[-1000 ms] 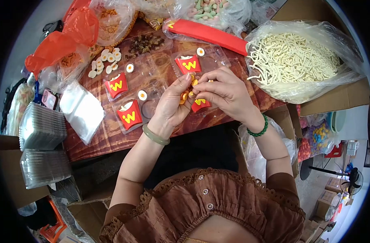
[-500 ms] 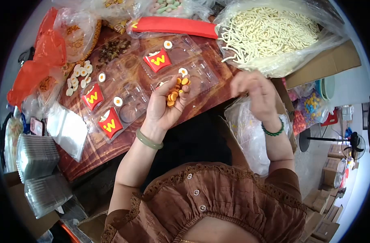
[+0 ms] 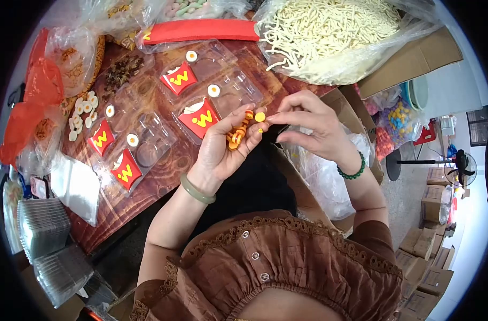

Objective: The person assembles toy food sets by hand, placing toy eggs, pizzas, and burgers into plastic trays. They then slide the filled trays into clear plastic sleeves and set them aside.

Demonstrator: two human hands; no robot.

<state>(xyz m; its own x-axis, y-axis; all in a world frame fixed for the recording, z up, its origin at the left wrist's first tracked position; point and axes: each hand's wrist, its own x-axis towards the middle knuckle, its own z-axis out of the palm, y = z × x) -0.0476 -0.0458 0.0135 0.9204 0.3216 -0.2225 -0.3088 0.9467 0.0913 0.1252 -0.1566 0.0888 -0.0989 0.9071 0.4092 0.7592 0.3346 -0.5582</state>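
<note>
My left hand (image 3: 225,140) is turned palm up and curled around several small orange-and-yellow discs (image 3: 236,136). One yellow disc (image 3: 260,116) shows at its fingertips. Close by on the right, my right hand (image 3: 314,127) has its thumb and fingers apart, and a fingertip reaches the edge of that yellow disc; whether it touches is hard to tell. Beyond the hands lie clear plastic trays (image 3: 230,99) with miniature red fries boxes (image 3: 199,120) marked in yellow and miniature fried eggs (image 3: 214,90) in some compartments.
A bag of pale, thin strips (image 3: 329,37) fills the far right, beside a cardboard flap (image 3: 409,59). A long red pouch (image 3: 201,32) lies at the back. Loose egg pieces (image 3: 83,109) and stacked clear trays (image 3: 41,227) are at left. A plastic-lined box (image 3: 329,176) stands below my right hand.
My right hand has come left, from beside the table edge to my left hand's fingertips, and its fingers have spread. The view has shifted, uncovering the fries box near my left hand.
</note>
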